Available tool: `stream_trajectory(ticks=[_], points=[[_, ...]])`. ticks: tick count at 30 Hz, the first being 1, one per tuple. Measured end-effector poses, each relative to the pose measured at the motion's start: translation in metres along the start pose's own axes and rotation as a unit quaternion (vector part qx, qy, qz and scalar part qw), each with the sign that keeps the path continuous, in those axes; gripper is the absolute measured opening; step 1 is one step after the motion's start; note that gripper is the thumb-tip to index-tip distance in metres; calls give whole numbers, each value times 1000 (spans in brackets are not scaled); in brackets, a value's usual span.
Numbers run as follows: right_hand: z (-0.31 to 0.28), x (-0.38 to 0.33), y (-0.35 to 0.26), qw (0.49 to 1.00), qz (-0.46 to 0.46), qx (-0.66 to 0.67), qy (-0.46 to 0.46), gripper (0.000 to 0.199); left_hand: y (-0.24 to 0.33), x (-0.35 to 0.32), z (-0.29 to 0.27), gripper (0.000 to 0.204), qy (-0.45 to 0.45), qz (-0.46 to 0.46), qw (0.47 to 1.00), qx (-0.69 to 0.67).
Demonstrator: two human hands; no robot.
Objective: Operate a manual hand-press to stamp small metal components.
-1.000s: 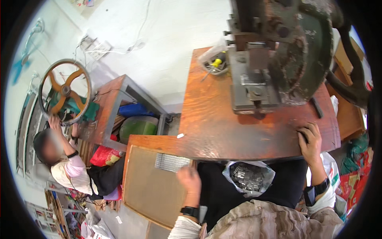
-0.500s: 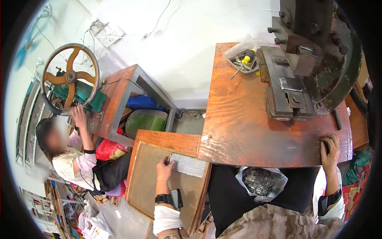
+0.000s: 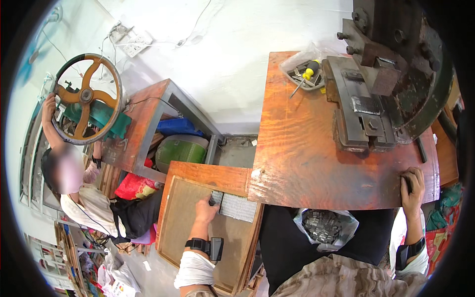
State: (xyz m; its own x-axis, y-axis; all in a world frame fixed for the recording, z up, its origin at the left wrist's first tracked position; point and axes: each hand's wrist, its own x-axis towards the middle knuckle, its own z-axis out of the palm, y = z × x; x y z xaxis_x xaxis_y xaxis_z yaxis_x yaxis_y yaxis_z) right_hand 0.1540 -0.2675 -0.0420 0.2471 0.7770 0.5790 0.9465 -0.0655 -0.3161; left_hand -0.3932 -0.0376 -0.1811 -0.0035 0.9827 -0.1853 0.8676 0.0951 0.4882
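My left hand (image 3: 206, 211) is closed on the left end of a block of small metal pieces. The gripped pieces (image 3: 216, 198) look darker and stand slightly apart from the neat silvery rows (image 3: 238, 208). These rows lie in the right part of a shallow wooden tray (image 3: 185, 225). My right hand (image 3: 412, 189) rests at the near right of the wooden bench, fingers curled and pressed together. Something dark shows between its thumb and fingers; I cannot make out what. A bag (image 3: 349, 225) of loose metal pieces (image 3: 321, 225) sits on my lap.
A heavy metal press (image 3: 368, 126) stands on the bench (image 3: 297, 148), a rod (image 3: 421, 150) beside it. Behind are a plastic container (image 3: 319, 85) of metal parts and a yellow-black screwdriver (image 3: 310, 72). At left, another person (image 3: 94, 208) holds a handwheel (image 3: 86, 95).
My left hand has closed on the end of the metal rows, and a dark strip now separates from the rest. The other person's hand moved to the wheel's left rim. My right hand stayed put.
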Motion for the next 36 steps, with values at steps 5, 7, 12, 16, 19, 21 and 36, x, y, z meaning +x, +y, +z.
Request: stream_trajectory(ticks=[5, 7, 12, 16, 19, 21, 36], points=[[2, 1, -1, 1000, 20, 11, 0, 8, 5, -2, 4, 57, 27, 25, 998, 46], [2, 2, -2, 1000, 23, 9, 1, 8, -7, -2, 7, 57, 50, 75, 993, 80], [3, 5, -1, 1000, 25, 5, 5, 8, -3, -3, 4, 52, 69, 28, 995, 64], [-5, 2, -2, 999, 30, -13, 18, 9, -21, 0, 2, 43, 96, -93, 989, -69], [-4, 8, -9, 999, 10, -17, 39, 11, -5, -13, -23, 35, 93, -133, 949, -271], [-1, 8, -6, 999, 9, 1, 33, 12, 46, -23, -47, 34, 81, -87, 921, -372], [-14, 1, 6, 998, -19, 30, 51, 19, 471, -45, -32, 39, -17, 349, 924, -156]])
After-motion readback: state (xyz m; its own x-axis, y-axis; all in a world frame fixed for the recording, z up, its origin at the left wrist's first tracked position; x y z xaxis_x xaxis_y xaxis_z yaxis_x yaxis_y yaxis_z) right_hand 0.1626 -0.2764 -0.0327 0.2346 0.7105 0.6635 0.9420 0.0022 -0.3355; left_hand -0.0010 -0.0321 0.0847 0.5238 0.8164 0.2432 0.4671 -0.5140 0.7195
